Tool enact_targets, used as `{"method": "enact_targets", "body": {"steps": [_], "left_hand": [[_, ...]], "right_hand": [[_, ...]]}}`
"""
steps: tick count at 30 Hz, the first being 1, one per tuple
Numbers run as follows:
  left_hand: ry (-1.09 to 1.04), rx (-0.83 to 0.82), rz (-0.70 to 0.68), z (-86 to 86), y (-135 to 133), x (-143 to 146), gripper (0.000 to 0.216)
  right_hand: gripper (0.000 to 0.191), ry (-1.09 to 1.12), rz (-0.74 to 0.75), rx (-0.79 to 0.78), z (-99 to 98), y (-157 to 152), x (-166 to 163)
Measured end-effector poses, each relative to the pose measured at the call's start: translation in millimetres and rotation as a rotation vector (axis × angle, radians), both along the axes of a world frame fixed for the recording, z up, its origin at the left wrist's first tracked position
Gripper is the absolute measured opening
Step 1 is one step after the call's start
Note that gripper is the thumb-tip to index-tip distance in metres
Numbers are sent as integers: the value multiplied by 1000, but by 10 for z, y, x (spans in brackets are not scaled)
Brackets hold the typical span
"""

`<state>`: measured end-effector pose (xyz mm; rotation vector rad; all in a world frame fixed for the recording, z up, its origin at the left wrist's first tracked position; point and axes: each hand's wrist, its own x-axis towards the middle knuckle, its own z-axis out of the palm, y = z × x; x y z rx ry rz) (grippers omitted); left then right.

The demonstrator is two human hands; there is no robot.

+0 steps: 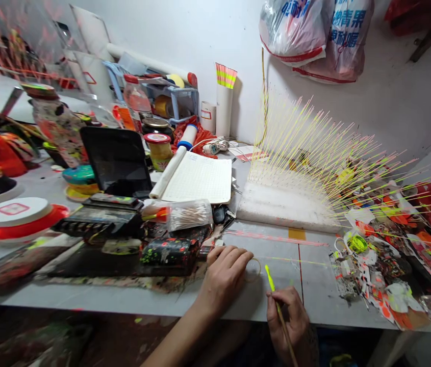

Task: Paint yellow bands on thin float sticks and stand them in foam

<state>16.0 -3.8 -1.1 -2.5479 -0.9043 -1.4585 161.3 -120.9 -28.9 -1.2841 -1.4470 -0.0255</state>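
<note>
My right hand point(289, 321) grips a thin-handled paintbrush point(283, 326), its bristle end coated in bright yellow paint and pointing up and away from me. My left hand point(226, 275) is closed, fingers curled down beside the shaft end of a paint-spattered black motor point(169, 252). From its fingers a thin yellowish stick point(295, 260) runs right over the table; the held end is hidden. A thin pale ring point(253, 270) shows beside the left fingertips. The brush tip is just below the stick, apart from it as far as I can see.
Behind my hands, a white foam block point(287, 204) bristles with many upright pink and yellow sticks. Pink sticks point(276, 237) lie before it. Paint-stained scraps point(383, 275) crowd the right. An open notebook point(200, 178), a cotton swab box point(190, 215) and jars point(158, 151) stand left.
</note>
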Motion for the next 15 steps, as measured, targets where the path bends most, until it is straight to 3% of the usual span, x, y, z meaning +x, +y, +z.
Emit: {"method": "enact_targets", "body": {"steps": [15], "left_hand": [[-56, 29, 16, -23, -12, -24, 21]], "right_hand": [[10, -16, -42, -40, 10, 130, -151]]}}
